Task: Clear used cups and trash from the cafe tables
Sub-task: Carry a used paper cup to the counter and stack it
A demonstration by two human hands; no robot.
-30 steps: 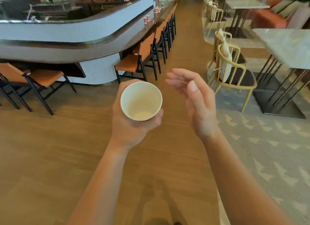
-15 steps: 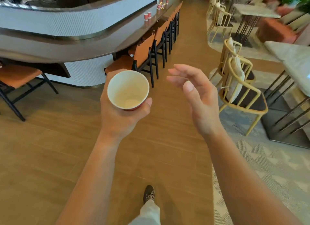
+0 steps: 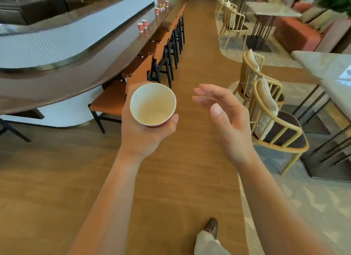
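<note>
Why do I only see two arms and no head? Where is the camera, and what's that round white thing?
The camera sits on the person's head and looks forward and down, so you see only their arms, like your own when you look down. This is a cafe. The left hand holds a paper cup: white inside, red outside, and it looks empty. The right hand is open and holds nothing. On the long brown counter to the left stand more small red cups. At the bottom is the person's shoe on the wooden floor.
</note>
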